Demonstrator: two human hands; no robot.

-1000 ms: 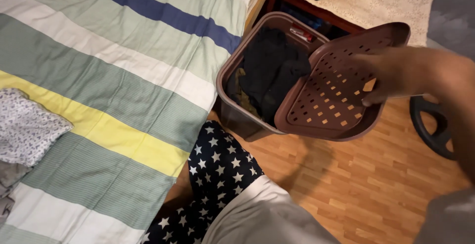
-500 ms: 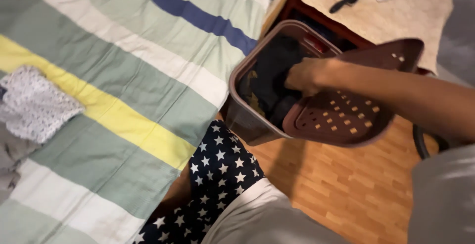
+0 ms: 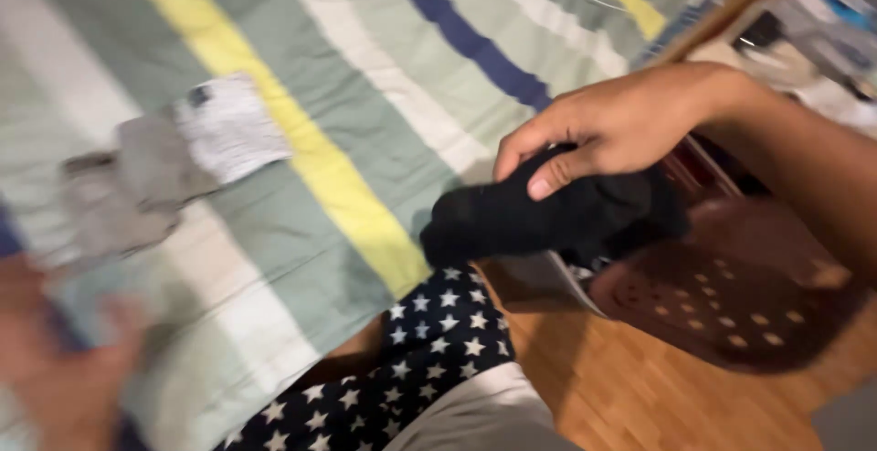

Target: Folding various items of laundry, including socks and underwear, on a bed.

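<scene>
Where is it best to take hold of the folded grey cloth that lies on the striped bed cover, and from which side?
Take the folded grey cloth from above, closing the grip over its thick middle. It lies flat on the striped bed cover, so little of it can be caught from the side. The picture is blurred, so its exact folds cannot be told.

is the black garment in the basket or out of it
Out: the right hand grips the black garment, lifted above the brown basket toward the striped bedspread.

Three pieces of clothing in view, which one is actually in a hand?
The black garment, pinched by the right hand above the brown basket. The white patterned piece and grey piece lie loose on the striped bedspread.
</scene>
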